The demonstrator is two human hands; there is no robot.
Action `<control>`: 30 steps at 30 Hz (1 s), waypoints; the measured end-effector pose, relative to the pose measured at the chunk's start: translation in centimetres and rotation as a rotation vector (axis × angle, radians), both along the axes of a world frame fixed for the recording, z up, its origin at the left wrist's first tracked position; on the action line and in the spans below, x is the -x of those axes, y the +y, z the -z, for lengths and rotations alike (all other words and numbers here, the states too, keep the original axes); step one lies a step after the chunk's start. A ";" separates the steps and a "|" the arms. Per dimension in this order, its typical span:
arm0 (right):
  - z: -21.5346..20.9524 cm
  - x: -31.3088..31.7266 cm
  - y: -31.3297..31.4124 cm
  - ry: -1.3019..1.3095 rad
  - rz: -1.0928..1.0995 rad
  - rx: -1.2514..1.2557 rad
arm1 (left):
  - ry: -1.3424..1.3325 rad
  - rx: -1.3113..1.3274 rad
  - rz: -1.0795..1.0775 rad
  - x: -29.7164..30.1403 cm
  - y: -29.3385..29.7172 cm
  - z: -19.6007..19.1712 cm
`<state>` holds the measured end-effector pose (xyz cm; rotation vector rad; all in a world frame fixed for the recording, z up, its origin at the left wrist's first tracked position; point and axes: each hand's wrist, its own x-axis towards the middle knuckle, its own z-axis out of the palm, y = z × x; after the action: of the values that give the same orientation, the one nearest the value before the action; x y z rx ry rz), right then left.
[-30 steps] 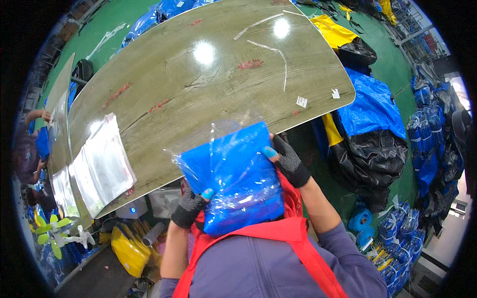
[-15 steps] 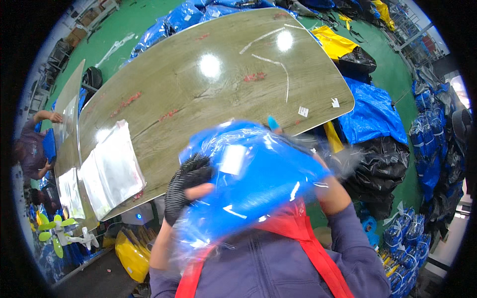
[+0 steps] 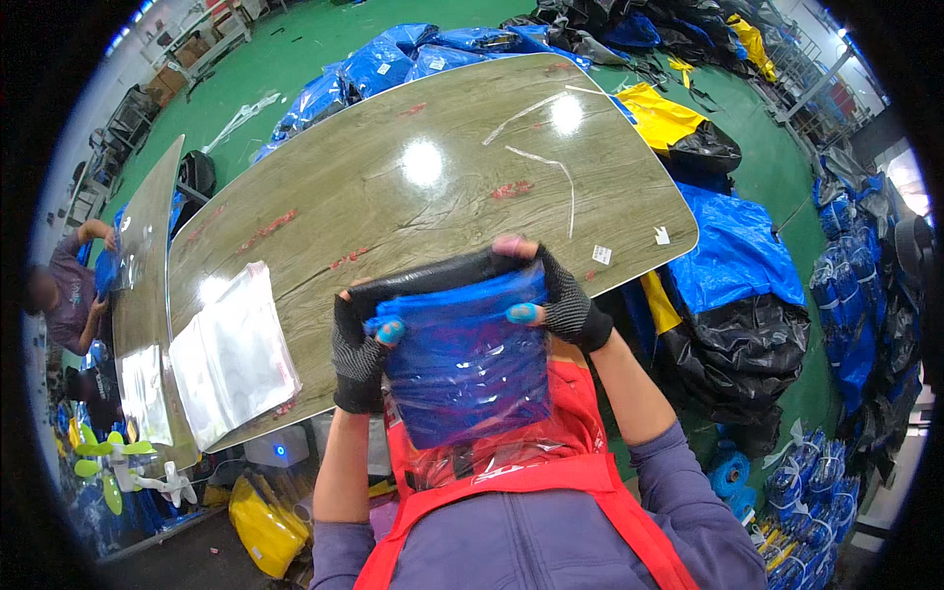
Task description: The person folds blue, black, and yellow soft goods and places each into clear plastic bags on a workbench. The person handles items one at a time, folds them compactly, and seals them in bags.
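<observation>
A folded blue sheet in a clear plastic bag hangs in front of my red apron, close to the table's near edge. Along its top runs a black strip or fold; I cannot tell whether it belongs to the same piece. My left hand, in a dark fingerless glove, grips the upper left corner. On the upper right corner, my right hand is closed in a matching glove. Blue wrapping covers both thumb tips, which press on the near face. The other fingers are partly hidden behind the pack.
On the wood-patterned table lies a stack of clear plastic bags. Blue and black bundles sit on the floor to the right, blue ones beyond the table. A co-worker stands far left near a small green fan.
The blue pack was blurred and tilted across my chest; now it hangs square and steadier. Both hands have come to its upper corners, and my right hand shows clearly.
</observation>
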<state>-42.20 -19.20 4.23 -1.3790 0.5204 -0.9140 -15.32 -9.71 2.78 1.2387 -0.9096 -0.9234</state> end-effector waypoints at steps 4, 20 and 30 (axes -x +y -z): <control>-0.3 0.0 1.4 0.330 0.105 -0.341 | 0.144 -0.205 -0.037 1.4 1.1 0.2; -5.2 -0.7 -0.1 0.283 0.390 0.494 | -0.478 0.166 -0.107 0.9 1.9 -4.2; -4.3 -4.7 -6.6 0.498 0.212 0.443 | -0.193 -0.155 0.080 0.7 -5.1 -14.7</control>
<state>-37.50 -25.81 8.54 -2.0037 0.8907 -0.8853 -16.02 -14.80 17.46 1.4512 -1.0616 -0.9634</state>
